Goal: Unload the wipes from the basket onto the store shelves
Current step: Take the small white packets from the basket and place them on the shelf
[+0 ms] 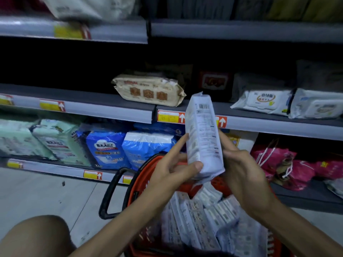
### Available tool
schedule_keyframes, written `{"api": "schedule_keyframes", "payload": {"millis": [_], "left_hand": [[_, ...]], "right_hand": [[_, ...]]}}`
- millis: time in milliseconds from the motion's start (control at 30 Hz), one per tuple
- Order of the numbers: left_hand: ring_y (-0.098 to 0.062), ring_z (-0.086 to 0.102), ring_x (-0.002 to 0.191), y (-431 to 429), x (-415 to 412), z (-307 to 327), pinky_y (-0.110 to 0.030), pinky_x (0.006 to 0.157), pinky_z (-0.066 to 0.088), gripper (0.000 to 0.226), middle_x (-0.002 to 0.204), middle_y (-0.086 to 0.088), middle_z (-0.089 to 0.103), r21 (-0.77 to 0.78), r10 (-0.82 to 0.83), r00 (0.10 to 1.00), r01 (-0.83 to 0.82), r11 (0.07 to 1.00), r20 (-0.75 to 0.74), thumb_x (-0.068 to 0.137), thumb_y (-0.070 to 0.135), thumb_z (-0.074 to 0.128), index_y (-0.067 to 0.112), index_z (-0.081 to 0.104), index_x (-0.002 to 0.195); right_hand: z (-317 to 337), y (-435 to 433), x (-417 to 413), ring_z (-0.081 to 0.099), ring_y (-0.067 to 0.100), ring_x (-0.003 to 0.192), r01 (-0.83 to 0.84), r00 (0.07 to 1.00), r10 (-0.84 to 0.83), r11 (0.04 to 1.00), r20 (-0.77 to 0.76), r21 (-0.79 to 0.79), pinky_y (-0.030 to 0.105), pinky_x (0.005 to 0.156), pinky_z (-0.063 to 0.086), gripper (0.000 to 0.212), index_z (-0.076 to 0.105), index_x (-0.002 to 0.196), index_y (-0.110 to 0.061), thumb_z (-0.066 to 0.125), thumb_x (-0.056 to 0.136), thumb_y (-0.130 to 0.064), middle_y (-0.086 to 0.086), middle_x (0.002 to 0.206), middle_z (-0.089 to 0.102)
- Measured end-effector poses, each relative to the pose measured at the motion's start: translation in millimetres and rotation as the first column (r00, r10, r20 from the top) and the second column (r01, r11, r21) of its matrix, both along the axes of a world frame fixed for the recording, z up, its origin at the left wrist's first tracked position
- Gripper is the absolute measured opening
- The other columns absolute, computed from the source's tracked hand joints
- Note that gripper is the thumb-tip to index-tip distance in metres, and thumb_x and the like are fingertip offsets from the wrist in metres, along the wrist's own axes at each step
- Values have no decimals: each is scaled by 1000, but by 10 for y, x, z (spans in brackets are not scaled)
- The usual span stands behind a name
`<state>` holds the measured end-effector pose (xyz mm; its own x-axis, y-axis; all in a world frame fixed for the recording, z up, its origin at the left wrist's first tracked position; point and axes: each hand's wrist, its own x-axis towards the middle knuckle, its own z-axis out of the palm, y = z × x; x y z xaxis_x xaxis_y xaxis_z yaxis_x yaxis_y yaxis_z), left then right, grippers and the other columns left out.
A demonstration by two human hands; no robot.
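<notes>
A pale lilac pack of wipes (203,134) stands on end above the red basket (143,175), barcode side toward me. My left hand (176,164) grips its lower left, thumb across the bottom front and index finger stretched up the side. My right hand (241,167) holds its right side, fingers wrapped behind it. Several more lilac packs (204,225) lie heaped in the basket below. The middle shelf (104,101) runs behind the raised pack.
A beige wipes pack (148,89) and white wipes packs (261,102) lie on the middle shelf. Blue and green diaper bags (104,145) fill the lower shelf at left, pink bags (289,167) at right. The basket's black handle (111,193) hangs left. My knee (35,236) is at bottom left.
</notes>
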<state>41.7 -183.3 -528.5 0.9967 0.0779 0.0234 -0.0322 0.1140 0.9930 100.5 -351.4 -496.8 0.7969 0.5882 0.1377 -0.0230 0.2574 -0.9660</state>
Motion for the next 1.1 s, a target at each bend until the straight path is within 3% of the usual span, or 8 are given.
{"api": "schedule_keyframes", "payload": {"millis": [133, 300, 400, 533, 633, 833, 967, 1100], "left_hand": [[-29, 72, 116, 116, -17, 437, -51, 100, 56, 84, 124, -6, 75, -129, 35, 999, -29, 991, 42, 76, 38, 80, 44, 45, 152], [-27, 71, 119, 257, 127, 1031, -42, 85, 60, 83, 133, -3, 72, -144, 54, 985, -31, 989, 164, 70, 45, 78, 45, 52, 149], [-23, 72, 118, 318, 270, 1374, -37, 82, 61, 77, 132, 3, 73, -102, 58, 969, -35, 994, 238, 77, 40, 76, 41, 51, 150], [-17, 71, 120, 438, 475, 1818, -54, 106, 54, 57, 131, 8, 73, 70, 61, 942, -89, 994, 329, 96, 39, 60, 42, 49, 151], [-21, 73, 115, 606, 637, 2099, -41, 101, 58, 70, 123, 2, 77, 200, -7, 933, -70, 977, 360, 88, 21, 53, 40, 44, 155], [-6, 63, 125, 847, 1083, 2430, -45, 102, 57, 83, 142, 13, 61, 602, -101, 872, -243, 761, 480, 94, 10, 64, 43, 26, 161], [-8, 68, 112, 997, 1504, 2543, -37, 92, 60, 72, 131, 8, 68, 628, -47, 825, -391, 673, 564, 95, 7, 62, 29, 38, 159], [-18, 72, 81, 1145, 1887, 2604, -29, 65, 52, 61, 91, 5, 74, 510, 151, 767, -545, 666, 624, 87, -7, 57, 23, 59, 140]], "right_hand": [[509, 72, 106, 50, 17, 141, -146, 979, 149, 989, 141, -29, 26, 101, 52, 102, 40, 144, -25, 72, 47, -27, -4, 152, 51], [962, 110, 141, 49, 9, 142, -52, 886, 120, 986, 449, -160, 29, 103, 51, 81, 29, 159, -35, 61, 94, 2, -18, 156, 47], [1256, 242, 241, 53, 6, 137, 105, 831, -7, 984, 556, -145, 34, 103, 54, 88, 31, 158, -38, 74, 89, -5, -22, 151, 51], [1637, 410, 452, 60, 0, 128, 167, 801, -107, 985, 589, -47, 24, 95, 57, 80, 38, 154, -41, 72, 88, -11, -26, 140, 60], [1895, 514, 655, 61, -3, 123, 240, 757, -195, 971, 624, 13, 19, 94, 55, 74, 44, 153, -36, 72, 87, -19, -24, 136, 64], [2169, 844, 1061, 67, -3, 111, 285, 720, -287, 952, 632, 108, 12, 83, 52, 51, 58, 142, -19, 70, 94, -7, -16, 121, 73], [2264, 1102, 1396, 68, 0, 112, 333, 688, -357, 929, 632, 162, 17, 87, 54, 53, 57, 144, -16, 72, 94, -7, -8, 123, 73], [2374, 1479, 1787, 65, 1, 118, 374, 672, -405, 908, 620, 189, 25, 95, 56, 60, 54, 148, -23, 72, 94, -7, -11, 128, 71]]}}
